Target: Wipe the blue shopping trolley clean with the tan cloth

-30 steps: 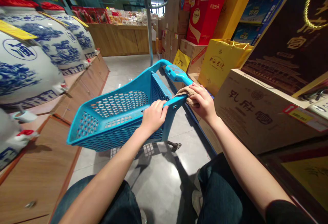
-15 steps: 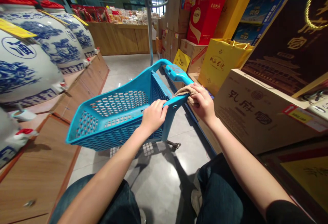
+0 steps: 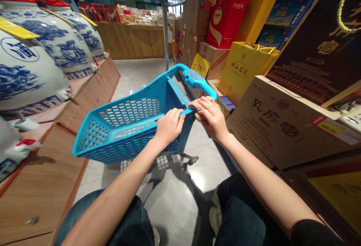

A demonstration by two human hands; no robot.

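The right hand point(image 3: 210, 116) is curled closed over a tan cloth point(image 3: 194, 105), which lies against the side rail point(image 3: 185, 112) of the blue cart point(image 3: 135, 145). The left hand point(image 3: 170, 126), at 9 o'clock from it, is wrapped round the same rail — likely bracing. At 11 o'clock, the handle pad point(image 3: 194, 77) bears brownish-grey patches, so the cloth work looks unfinished — how much is done, I cannot tell.
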